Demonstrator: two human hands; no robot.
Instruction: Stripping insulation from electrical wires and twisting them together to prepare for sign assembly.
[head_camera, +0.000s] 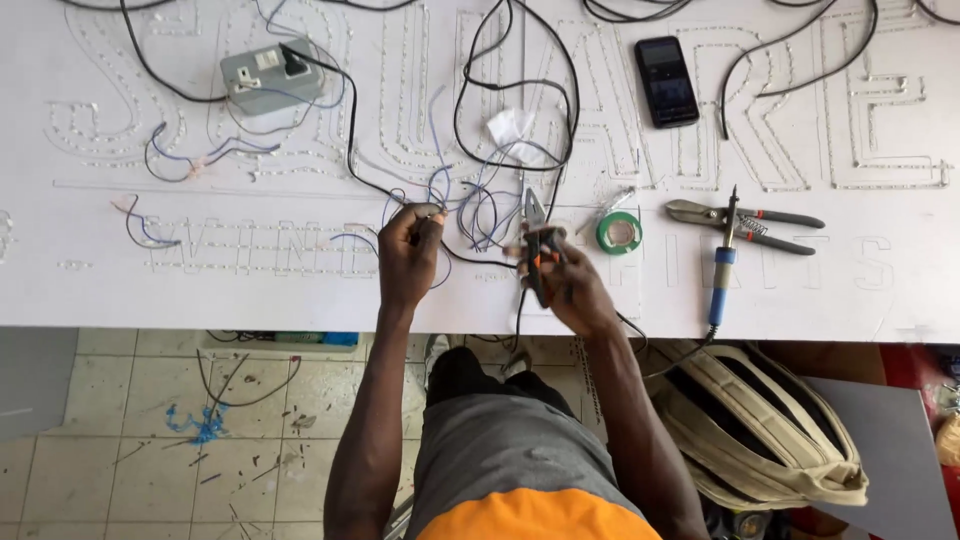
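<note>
- Gripping a pair of orange-handled pliers (536, 245), the right hand (568, 290) is closed round the handles just right of centre frame, nose pointing up at the tangle of wires (478, 205).
- The left hand (408, 255) is curled shut too, pinching a thin black wire (352, 130) right beside that tangle, centre of the frame.
- Both hands sit on a big white sign board (200, 290) with letter outlines dotted across it.
- Just right of the pliers there's a green tape roll (619, 232), then a blue-handled soldering iron (724, 262) lying across a pair of snips (745, 222).
- A black phone (666, 81) is lying flat, upper right of centre.
- A grey socket box (270, 77) with a plug in it sits upper left.
- Under the board edge, lower right, there's a beige backpack (760, 425) on the floor; tiled floor (130, 440) with wire scraps lower left.
</note>
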